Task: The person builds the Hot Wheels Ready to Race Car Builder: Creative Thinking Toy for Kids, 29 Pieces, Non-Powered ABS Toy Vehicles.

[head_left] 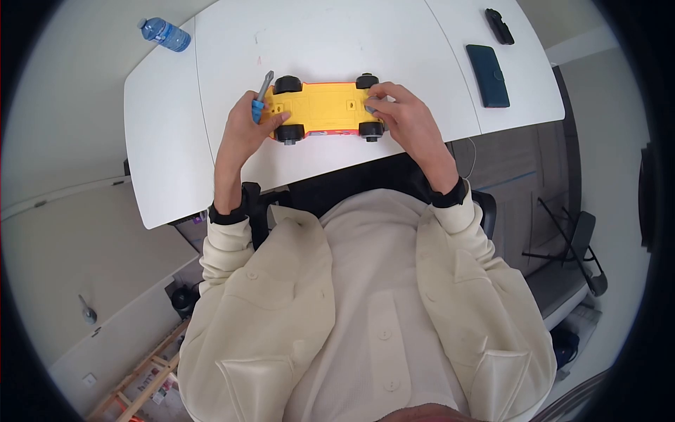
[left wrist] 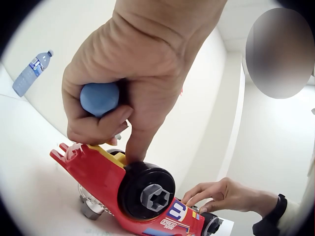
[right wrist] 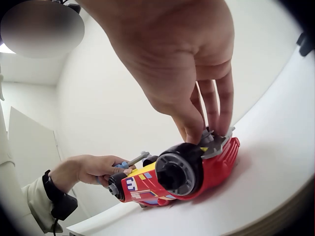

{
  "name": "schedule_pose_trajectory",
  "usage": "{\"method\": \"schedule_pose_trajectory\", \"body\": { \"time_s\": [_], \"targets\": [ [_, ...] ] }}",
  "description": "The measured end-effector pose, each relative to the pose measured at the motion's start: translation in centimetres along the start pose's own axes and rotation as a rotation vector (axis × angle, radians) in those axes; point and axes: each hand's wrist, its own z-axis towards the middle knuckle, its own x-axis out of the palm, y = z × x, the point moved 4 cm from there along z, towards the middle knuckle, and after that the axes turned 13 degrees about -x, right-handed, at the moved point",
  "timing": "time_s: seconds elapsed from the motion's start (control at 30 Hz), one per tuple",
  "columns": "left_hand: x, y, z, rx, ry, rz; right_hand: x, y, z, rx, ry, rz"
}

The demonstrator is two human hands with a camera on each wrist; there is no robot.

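Observation:
A toy car [head_left: 327, 105] lies upside down on the white table, its yellow underside facing up, with a red body and black wheels. My left hand [head_left: 242, 131] grips a toy screwdriver [left wrist: 100, 99] by its blue handle, the grey shaft pointing away from me. The thumb of that hand presses on the car's left end. At the other end, my right hand [head_left: 416, 126] pinches a small grey plastic part [right wrist: 216, 143] between thumb and fingers, right against the car. The fingers partly hide this part.
A water bottle [head_left: 165, 35] stands at the table's far left. On the right lie a dark phone case [head_left: 487, 76] and a small black object [head_left: 500, 27]. The table's [head_left: 176, 179] near edge runs just in front of my body.

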Motion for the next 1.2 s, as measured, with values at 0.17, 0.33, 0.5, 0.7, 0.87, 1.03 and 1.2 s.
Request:
{"method": "schedule_pose_trajectory", "body": {
  "time_s": [0.17, 0.33, 0.5, 0.7, 0.87, 1.03, 1.2],
  "targets": [
    [-0.1, 0.0, -0.1, -0.051, 0.042, -0.151, 1.7, -0.5, -0.3, 0.035, -0.033, -0.009],
    [0.1, -0.4, -0.7, -0.109, 0.054, -0.199, 2.1, -0.1, 0.0, 0.1, -0.075, -0.084],
    [-0.3, 0.5, -0.9, -0.061, -0.012, -0.153, 1.6, -0.3, 0.0, 0.104, -0.07, -0.13],
    [-3.2, 6.3, 1.4, -0.183, -0.001, -0.524, 0.9, -0.8, -0.2, 0.195, -0.043, -0.036],
    [-5.1, 13.0, 4.9, -0.226, -0.21, -0.145, 0.7, -1.2, 0.3, 0.23, 0.039, 0.007],
    [-4.5, 14.2, 6.2, -0.199, -0.231, -0.079, 0.7, -1.1, 0.6, 0.251, 0.046, 0.023],
    [-4.2, 15.4, 6.9, -0.172, -0.292, -0.028, 0.6, -1.1, 0.7, 0.235, 0.066, 0.017]
  ]
}}
